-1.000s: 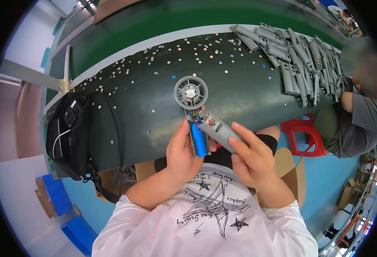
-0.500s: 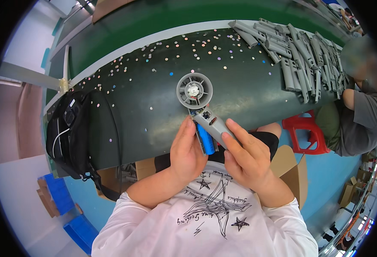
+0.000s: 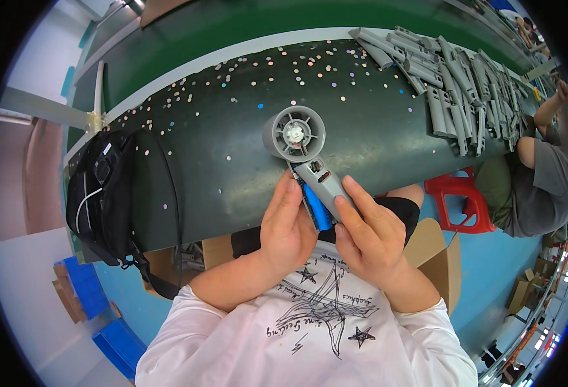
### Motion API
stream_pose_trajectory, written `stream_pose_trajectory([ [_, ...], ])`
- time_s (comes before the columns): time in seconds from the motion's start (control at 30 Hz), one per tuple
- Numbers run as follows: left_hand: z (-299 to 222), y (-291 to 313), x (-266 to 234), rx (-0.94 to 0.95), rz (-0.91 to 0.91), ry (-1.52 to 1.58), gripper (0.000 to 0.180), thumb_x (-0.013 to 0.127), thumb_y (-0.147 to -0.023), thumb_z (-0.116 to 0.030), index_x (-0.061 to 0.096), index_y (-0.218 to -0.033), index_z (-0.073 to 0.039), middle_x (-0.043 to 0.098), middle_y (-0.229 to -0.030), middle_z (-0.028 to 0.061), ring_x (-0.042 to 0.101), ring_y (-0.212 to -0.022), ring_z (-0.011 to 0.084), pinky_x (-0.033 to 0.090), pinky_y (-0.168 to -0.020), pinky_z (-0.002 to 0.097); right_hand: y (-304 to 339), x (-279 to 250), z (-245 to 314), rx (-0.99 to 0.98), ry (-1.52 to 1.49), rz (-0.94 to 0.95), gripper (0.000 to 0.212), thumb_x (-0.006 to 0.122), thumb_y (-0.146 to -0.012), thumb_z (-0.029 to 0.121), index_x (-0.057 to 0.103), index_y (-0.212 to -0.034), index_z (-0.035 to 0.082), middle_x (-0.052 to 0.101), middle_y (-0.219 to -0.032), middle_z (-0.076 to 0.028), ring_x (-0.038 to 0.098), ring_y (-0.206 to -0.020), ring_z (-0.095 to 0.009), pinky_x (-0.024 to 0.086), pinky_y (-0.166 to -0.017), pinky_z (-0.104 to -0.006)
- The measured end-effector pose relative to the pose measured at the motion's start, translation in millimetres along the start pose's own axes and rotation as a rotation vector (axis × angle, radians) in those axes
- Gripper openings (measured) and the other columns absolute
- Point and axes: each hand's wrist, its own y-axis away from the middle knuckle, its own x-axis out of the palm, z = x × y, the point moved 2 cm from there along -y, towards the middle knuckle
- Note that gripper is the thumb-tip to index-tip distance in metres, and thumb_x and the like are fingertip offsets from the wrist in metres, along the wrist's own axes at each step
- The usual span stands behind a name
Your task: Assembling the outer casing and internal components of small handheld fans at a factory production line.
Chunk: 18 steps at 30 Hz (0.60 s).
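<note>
A grey handheld fan [image 3: 295,133] with a round, spoked head and white hub is in my hands over the near side of the table. Its handle lies open along one side, where a blue cylindrical battery [image 3: 319,211] shows. My left hand [image 3: 288,226] is closed around that open handle from the left. In my right hand [image 3: 374,235], fingers and thumb grip a grey handle cover [image 3: 326,184] with small cut-outs near its top end. The cover lies at a slant beside the battery, its top close under the fan head. My palms partly hide both handle parts.
Many grey handle shells [image 3: 455,84] are heaped at the table's far right. Small coloured round dots [image 3: 295,83] are scattered over the dark tabletop [image 3: 232,187]. A black bag [image 3: 107,193] stands at the left edge. Another person [image 3: 542,174] sits at right near a red stool [image 3: 458,200].
The cover has swung to a slightly steeper angle over the battery side. The fan head has tilted, showing more of its left outer wall. The other person's arm has come up.
</note>
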Motion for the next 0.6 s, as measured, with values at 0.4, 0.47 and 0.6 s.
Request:
stream_pose_trajectory([
  [0.4, -0.4, 0.4, 0.8, 0.015, 0.052, -0.020, 0.046, 0.034, -0.104, -0.027, 0.035, -0.143, -0.003, 0.052, -0.130, 0.0115, 0.049, -0.121, 0.0206, 0.037, -0.106, 0.0367, -0.2, -0.4, 0.8, -0.005, -0.007, 0.009, 0.048, 0.069, -0.068, 0.003, 0.064, -0.115, -0.004, 0.060, -0.121, -0.031, 0.070, -0.085, -0.031, 0.055, -0.066, -0.0311],
  [0.47, -1.4, 0.5, 2.0, 0.000, 0.057, -0.015, 0.045, 0.035, -0.104, -0.027, 0.036, -0.143, -0.003, 0.052, -0.130, 0.0114, 0.049, -0.121, 0.0205, 0.037, -0.106, 0.0367, -0.5, -0.6, 1.6, 0.006, -0.008, 0.009, 0.047, 0.069, -0.068, 0.003, 0.064, -0.115, -0.004, 0.060, -0.121, -0.031, 0.070, -0.085, -0.032, 0.055, -0.066, -0.0311],
  [0.6, 0.1, 0.4, 2.6, 0.006, 0.081, 0.001, 0.044, 0.036, -0.104, -0.027, 0.035, -0.142, -0.004, 0.052, -0.129, 0.0111, 0.049, -0.121, 0.0202, 0.037, -0.106, 0.0366, -1.0, -0.3, 3.6, 0.020, 0.016, 0.012, 0.045, 0.068, -0.069, 0.004, 0.065, -0.113, -0.004, 0.060, -0.121, -0.030, 0.070, -0.087, -0.032, 0.055, -0.067, -0.0312],
])
